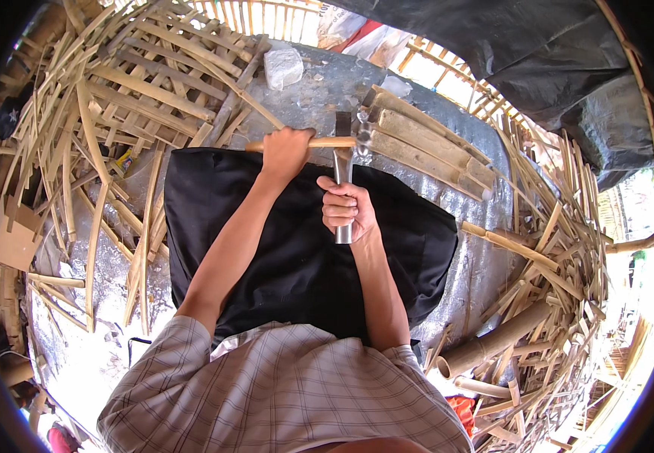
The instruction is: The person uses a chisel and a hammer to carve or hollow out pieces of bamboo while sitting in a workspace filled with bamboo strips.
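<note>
My left hand [287, 155] is closed around the wooden handle of a hammer [329, 142], whose shiny metal head is at the right end. In my right hand [348, 209] is a metal tool [343, 174] held upright, with a flat dark blade at the top and a silver tube-like handle poking out below the fist. The hammer's handle crosses this tool just beneath the dark blade; whether they touch I cannot tell. Black cloth [289, 249] covers my lap under both forearms. Just beyond the hammer head lie several split bamboo pieces [425, 143].
A tangled heap of bamboo strips [153, 83] rises at the left, and another pile [561, 302] at the right includes a thick bamboo pole [497, 340]. A whitish block [283, 69] sits on the grey sheet [315, 75] ahead. Black plastic sheeting [553, 68] hangs at the upper right.
</note>
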`<state>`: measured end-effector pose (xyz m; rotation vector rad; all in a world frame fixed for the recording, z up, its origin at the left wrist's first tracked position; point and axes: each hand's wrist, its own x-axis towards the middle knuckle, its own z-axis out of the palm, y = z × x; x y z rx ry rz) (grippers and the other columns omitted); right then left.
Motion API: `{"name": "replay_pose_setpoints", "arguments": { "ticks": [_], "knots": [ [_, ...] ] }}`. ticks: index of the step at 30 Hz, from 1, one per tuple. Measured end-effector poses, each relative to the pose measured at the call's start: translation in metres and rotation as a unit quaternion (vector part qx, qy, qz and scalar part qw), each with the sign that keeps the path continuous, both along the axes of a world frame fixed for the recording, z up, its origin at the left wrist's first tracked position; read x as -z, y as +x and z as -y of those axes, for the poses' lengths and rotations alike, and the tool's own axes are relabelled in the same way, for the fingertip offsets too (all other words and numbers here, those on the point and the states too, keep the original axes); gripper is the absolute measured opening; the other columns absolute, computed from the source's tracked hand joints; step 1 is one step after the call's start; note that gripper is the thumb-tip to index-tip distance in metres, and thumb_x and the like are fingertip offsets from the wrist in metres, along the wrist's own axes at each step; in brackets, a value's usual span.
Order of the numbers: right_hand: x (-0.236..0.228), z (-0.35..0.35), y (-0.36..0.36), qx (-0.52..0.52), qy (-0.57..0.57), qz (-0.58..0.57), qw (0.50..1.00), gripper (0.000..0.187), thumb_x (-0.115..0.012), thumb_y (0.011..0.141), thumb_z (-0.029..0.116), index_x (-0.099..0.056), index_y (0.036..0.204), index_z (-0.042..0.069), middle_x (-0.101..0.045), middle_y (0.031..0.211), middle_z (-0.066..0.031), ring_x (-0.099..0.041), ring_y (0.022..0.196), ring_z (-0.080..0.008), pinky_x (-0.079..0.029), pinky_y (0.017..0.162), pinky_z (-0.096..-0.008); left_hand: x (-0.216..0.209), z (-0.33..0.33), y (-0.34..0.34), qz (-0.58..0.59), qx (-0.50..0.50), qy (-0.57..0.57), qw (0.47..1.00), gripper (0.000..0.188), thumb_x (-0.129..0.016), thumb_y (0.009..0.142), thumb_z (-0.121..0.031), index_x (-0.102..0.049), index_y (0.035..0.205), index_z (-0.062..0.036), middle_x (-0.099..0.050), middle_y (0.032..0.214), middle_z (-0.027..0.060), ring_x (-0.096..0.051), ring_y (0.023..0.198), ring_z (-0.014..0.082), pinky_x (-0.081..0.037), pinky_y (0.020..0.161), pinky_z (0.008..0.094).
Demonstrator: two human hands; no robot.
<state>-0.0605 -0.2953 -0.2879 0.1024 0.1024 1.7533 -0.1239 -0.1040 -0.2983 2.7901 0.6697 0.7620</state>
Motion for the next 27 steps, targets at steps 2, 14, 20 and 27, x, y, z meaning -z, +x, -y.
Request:
{"name": "replay_pose_setpoints", "arguments": {
  "ticks": [2,14,20,27],
  "knots": [
    [-0.007,0.007,0.001,0.016,0.029,-0.005,0.999,0.019,-0.046,0.098,0.002,-0.04,0.083,0.013,-0.037,0.05,0.0082,-0.033,0.037,-0.001,-0.03,0.036,-0.0193,0.014,-0.005,0.005,-0.027,-0.03,-0.076,0.996,0.02,-0.07,0.081,-0.017,-0.076,0.1,-0.0173,-0.07,0.076,0.0189,-0.07,0.075,0.0401,-0.057,0.068,0.0504],
    [-0.095,0.061,0.021,0.44,-0.277,0.784,0.34,0.013,-0.059,0.095,0.001,-0.047,0.097,0.006,-0.047,0.056,-0.0037,-0.049,0.044,-0.0162,-0.041,0.046,-0.0314,-0.008,-0.02,0.057,-0.031,0.187,-0.81,0.555,0.035,-0.058,0.101,-0.024,-0.039,0.073,-0.0143,-0.029,0.061,-0.0091,-0.028,0.047,0.0013,-0.024,0.037,0.0175],
    [-0.081,0.049,0.074,0.241,-0.31,0.92,-0.006,0.048,-0.071,0.078,0.006,-0.052,0.121,0.004,-0.069,0.083,-0.0255,-0.068,0.079,-0.0478,-0.054,0.07,-0.0561,-0.091,0.014,0.048,-0.022,0.308,-0.906,0.29,0.034,-0.052,0.1,-0.022,-0.037,0.07,-0.0188,-0.024,0.058,-0.0111,-0.019,0.041,-0.0009,-0.016,0.029,0.0161],
    [-0.076,0.016,0.128,0.215,-0.2,0.949,-0.115,0.044,-0.067,0.075,0.004,-0.049,0.116,0.008,-0.069,0.075,-0.0211,-0.07,0.072,-0.0425,-0.056,0.066,-0.0524,-0.1,0.034,-0.016,-0.004,0.229,-0.972,0.048,0.034,-0.05,0.099,-0.017,-0.032,0.07,-0.0167,-0.024,0.054,-0.0103,-0.02,0.037,-0.0007,-0.021,0.029,0.0168]
  ]
}}
